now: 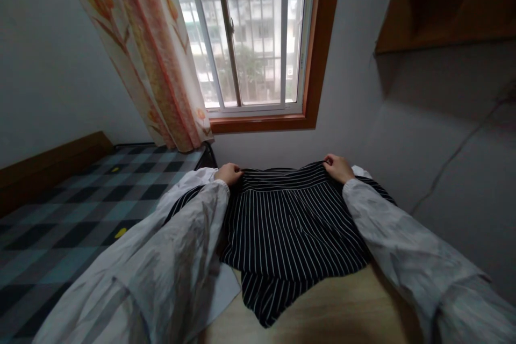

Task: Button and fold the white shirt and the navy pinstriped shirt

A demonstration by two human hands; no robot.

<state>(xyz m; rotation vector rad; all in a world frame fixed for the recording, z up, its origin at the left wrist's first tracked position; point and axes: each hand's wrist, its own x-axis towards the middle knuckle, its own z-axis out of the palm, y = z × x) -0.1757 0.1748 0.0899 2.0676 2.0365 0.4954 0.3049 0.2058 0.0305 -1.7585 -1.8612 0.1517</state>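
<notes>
Left hand and right hand are both pinching, thumb against fingers, each grip having hold of one end of the striped garment along its far edge; that edge is running crosswise grip to grip, the rest is spreading wearer-ward over the bench, pointed tail lying between grips; neither hand is sitting nearer

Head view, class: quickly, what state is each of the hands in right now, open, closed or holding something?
Left hand: closed, pinching the striped garment near its top left corner.
Right hand: closed, pinching its top edge farther right.
</notes>
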